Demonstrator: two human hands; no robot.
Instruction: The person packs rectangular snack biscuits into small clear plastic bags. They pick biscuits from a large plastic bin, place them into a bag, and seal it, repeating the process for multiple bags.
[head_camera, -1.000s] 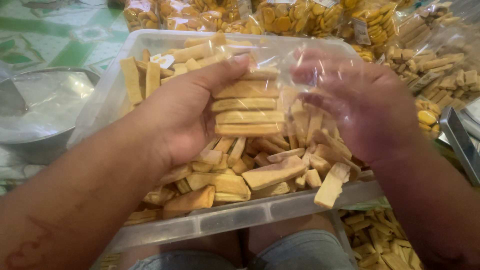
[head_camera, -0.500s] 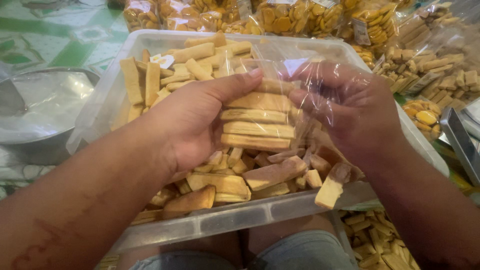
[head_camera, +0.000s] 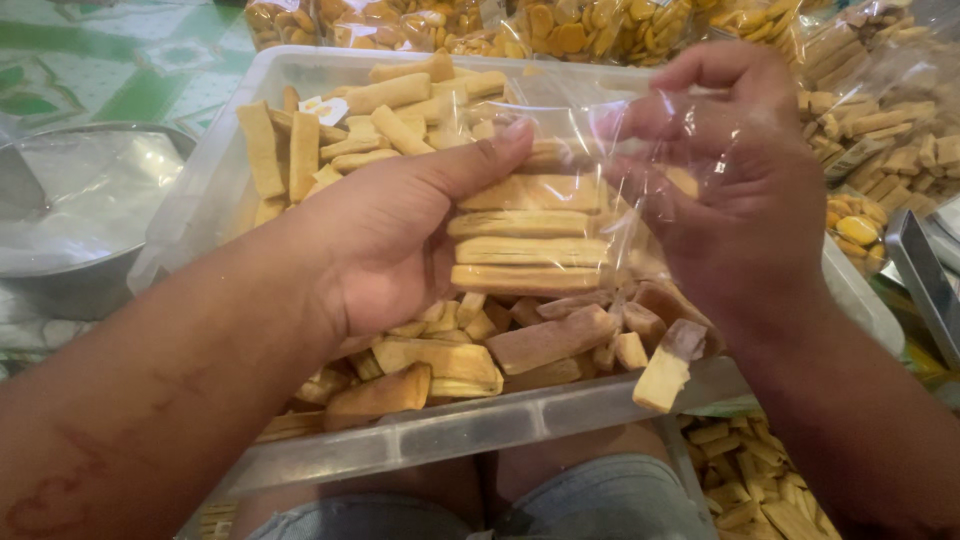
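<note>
The stack of biscuit sticks (head_camera: 525, 235) had risen since a moment before, lifted clear of the loose pieces and carried toward the far edge of the clear plastic tub (head_camera: 470, 430), where earlier it lay lower among the heap. The left hand (head_camera: 400, 235) had clenched round it, thumb laid over the top stick and fingers wrapped beneath, so the sticks lay flat and parallel, one above another, jutting out of the palm toward the right. The right hand (head_camera: 745, 200) had come up too; its fingers pinched the clear plastic bag (head_camera: 600, 130), which now stood opened wider and was drawn over the free ends of the stack. The stack sat between the two hands, gripped by the left and just touching the bag held by the right, above the middle of the tub. Loose sticks (head_camera: 440, 360) lay piled beneath along the near edge, one stub (head_camera: 662, 378) tilted against the near right corner. A metal bowl (head_camera: 80, 230) stood beside the tub's left edge, and filled bags of biscuits (head_camera: 600, 25) lay beyond its far edge
</note>
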